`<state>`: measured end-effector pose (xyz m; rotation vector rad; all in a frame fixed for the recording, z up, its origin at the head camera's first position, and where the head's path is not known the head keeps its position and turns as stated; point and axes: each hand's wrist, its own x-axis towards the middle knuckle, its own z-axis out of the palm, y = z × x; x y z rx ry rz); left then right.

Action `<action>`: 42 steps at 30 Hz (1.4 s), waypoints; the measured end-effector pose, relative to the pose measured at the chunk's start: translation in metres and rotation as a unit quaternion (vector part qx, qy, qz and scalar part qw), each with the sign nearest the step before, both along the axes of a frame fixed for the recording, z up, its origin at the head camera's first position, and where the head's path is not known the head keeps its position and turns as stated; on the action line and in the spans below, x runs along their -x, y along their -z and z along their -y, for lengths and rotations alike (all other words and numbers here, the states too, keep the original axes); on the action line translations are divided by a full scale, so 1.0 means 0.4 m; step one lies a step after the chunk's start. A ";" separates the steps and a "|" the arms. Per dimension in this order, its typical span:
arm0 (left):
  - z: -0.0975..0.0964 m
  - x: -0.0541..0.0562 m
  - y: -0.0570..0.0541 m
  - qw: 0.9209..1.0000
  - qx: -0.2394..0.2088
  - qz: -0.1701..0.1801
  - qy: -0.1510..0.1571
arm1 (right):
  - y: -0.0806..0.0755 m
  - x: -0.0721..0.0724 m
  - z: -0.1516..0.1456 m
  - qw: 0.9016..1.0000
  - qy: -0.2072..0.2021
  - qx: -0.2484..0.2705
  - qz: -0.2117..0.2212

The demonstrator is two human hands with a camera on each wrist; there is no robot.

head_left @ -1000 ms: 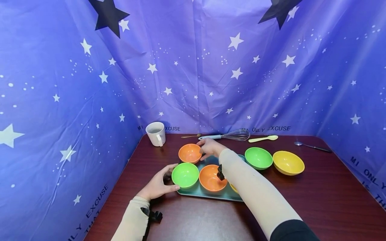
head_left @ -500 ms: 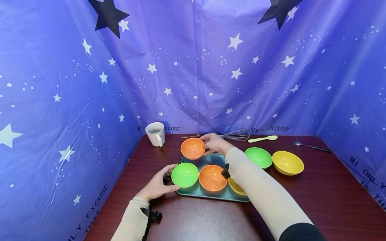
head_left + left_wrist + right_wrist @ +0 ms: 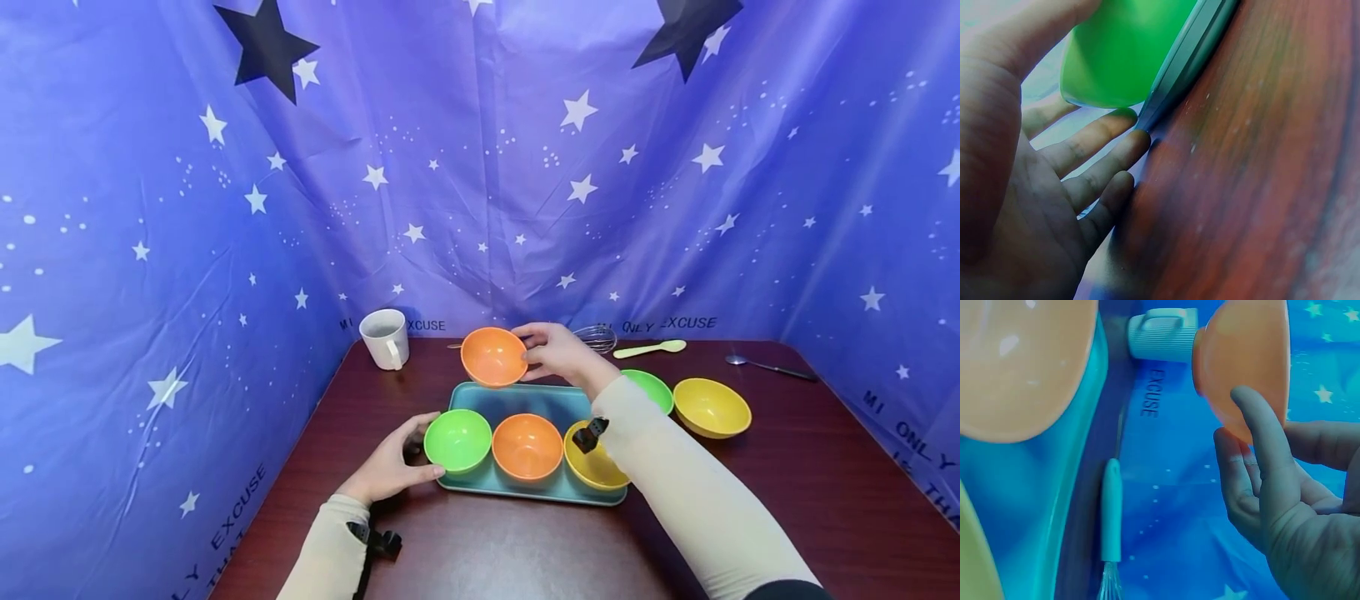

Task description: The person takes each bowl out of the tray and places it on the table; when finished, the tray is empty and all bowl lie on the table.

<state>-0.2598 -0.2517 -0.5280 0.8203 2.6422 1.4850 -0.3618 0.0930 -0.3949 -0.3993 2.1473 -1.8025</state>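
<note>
My right hand (image 3: 558, 354) grips an orange bowl (image 3: 493, 357) by its right side, raised above the back of the teal tray (image 3: 592, 496). In the right wrist view the thumb and fingers pinch that bowl (image 3: 1250, 356) near its rim. My left hand (image 3: 397, 458) holds the left side of a light green bowl (image 3: 457, 442) on the tray, thumb in front and fingers behind. In the left wrist view some fingertips (image 3: 1132, 144) lie at the tray's edge. A second orange bowl (image 3: 527, 447) and a yellow bowl (image 3: 592, 462), partly covered by the right wrist strap, stand beside it.
A white mug (image 3: 386, 340) stands at the back left. A whisk (image 3: 597, 337), a pale yellow spoon (image 3: 649, 349) and a metal spoon (image 3: 772, 367) lie along the back. Right of the tray are another green bowl (image 3: 649, 387) and a larger yellow bowl (image 3: 712, 408).
My right hand has lifted the orange bowl from the back left of the tray and moved it up and slightly right. The left hand stays at the green bowl.
</note>
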 end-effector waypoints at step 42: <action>-0.004 -0.007 0.005 1.000 -0.012 -0.004 0.009 | -0.012 -0.231 -0.417 0.984 0.114 -0.010 -0.138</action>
